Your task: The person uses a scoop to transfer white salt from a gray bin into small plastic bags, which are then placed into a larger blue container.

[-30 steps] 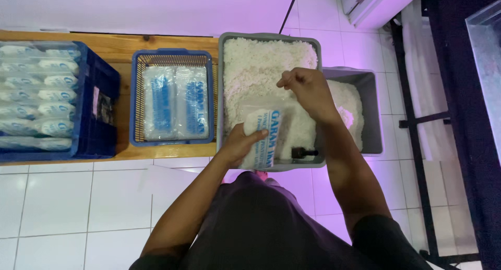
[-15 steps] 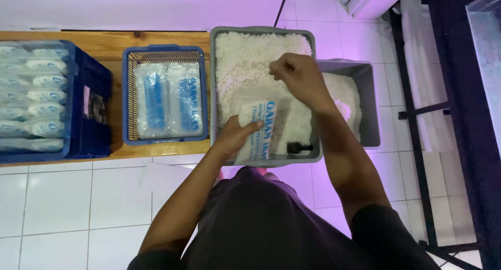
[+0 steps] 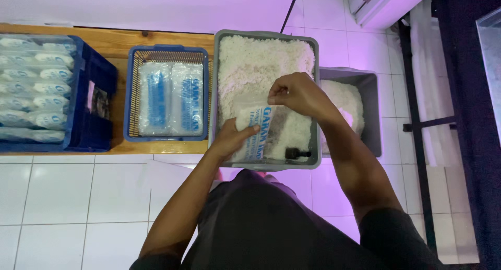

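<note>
Head view: I'm holding a clear plastic pouch over the near end of the grey tub of white grains. My left hand is gripping the pouch's lower edge, my right hand is pinching its top rim closed. Pouch looks soft, slick and floppy, so I'm supporting it underneath. Left of the tub: blue basket of filled pouches, then blue crate on the bench. Right of it, a smaller grey bin.
</note>
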